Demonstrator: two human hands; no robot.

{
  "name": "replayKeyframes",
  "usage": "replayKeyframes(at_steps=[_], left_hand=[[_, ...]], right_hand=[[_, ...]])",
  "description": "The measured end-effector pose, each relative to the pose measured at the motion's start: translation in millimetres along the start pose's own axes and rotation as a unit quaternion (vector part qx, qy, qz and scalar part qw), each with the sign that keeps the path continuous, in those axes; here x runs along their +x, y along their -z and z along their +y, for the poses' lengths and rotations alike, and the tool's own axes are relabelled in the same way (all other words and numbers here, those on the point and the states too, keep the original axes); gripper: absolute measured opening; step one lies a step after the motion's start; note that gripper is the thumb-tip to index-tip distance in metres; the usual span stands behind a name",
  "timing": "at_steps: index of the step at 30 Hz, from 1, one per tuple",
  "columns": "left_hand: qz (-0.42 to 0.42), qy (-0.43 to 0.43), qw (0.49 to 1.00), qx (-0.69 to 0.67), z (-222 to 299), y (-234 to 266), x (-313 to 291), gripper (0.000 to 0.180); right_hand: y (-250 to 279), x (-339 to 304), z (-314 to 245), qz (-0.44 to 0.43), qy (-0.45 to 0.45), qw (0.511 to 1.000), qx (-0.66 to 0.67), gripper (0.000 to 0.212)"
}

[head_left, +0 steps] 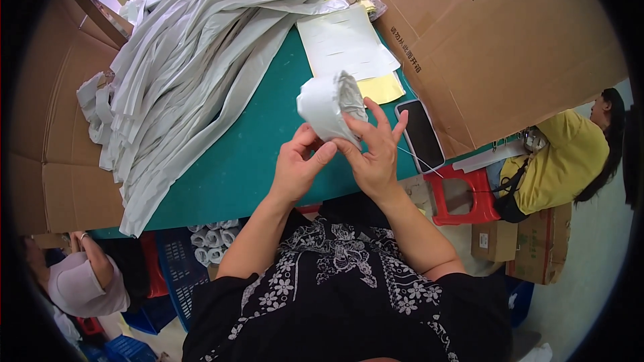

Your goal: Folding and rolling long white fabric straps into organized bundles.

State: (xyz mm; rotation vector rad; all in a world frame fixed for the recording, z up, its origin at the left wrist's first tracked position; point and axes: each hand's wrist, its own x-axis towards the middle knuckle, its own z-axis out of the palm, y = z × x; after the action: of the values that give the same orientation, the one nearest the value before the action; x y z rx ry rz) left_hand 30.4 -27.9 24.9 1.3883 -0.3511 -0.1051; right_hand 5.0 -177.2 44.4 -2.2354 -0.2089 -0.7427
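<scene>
A light grey strip of cloth or soft sheet material, coiled into a wide ring-shaped roll (322, 108), is held up over the table. My left hand (295, 166) closes on its lower edge, thumb and fingertips pinched together. My right hand (373, 154) grips the roll's lower right side with thumb and index finger, its other fingers raised. On the left lies a big heap of long, flat grey strips (194, 60), their ends fanned toward me. Paper sheets (342, 43), white on top of yellow, lie just beyond the roll.
The green table (208, 177) is flanked by a cardboard panel (496, 47) on the right and cardboard (74, 114) on the left. A phone (421, 135) lies by my right hand. Below are a blue crate (181, 275), finished rolls (213, 241) and a red stool (463, 194). Two people sit nearby.
</scene>
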Motion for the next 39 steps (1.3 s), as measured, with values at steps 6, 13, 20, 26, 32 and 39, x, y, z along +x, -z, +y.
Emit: replayKeyframes(at_steps=[6, 13, 20, 26, 32, 39], left_hand=[[-0.009, 0.085, 0.934, -0.347, -22.1, 4.6, -9.6, 0.045], [-0.157, 0.077, 0.919, -0.355, -29.9, 22.1, -5.5, 0.045], [-0.104, 0.084, 0.940, -0.313, -22.7, 21.5, -4.2, 0.032], [-0.056, 0.032, 0.908, -0.414, -8.9, 4.1, -10.9, 0.045], [-0.046, 0.089, 0.900, -0.425, -21.4, 12.2, -19.1, 0.051], [-0.089, 0.057, 0.930, -0.352, -26.7, 18.7, -22.8, 0.067]], right_hand=[[13.6, 8.9, -11.0, -0.127, 0.072, 0.989, 0.015, 0.031], [11.2, 18.9, -26.6, -0.041, 0.039, 0.987, 0.148, 0.063], [6.9, 19.0, -19.3, -0.048, 0.072, 0.982, 0.169, 0.070], [8.6, 22.9, -20.0, -0.033, 0.131, 0.988, 0.079, 0.059], [14.0, 27.0, -13.7, -0.138, 0.099, 0.985, -0.012, 0.043], [16.5, 25.5, -9.2, -0.240, -0.055, 0.957, 0.152, 0.033]])
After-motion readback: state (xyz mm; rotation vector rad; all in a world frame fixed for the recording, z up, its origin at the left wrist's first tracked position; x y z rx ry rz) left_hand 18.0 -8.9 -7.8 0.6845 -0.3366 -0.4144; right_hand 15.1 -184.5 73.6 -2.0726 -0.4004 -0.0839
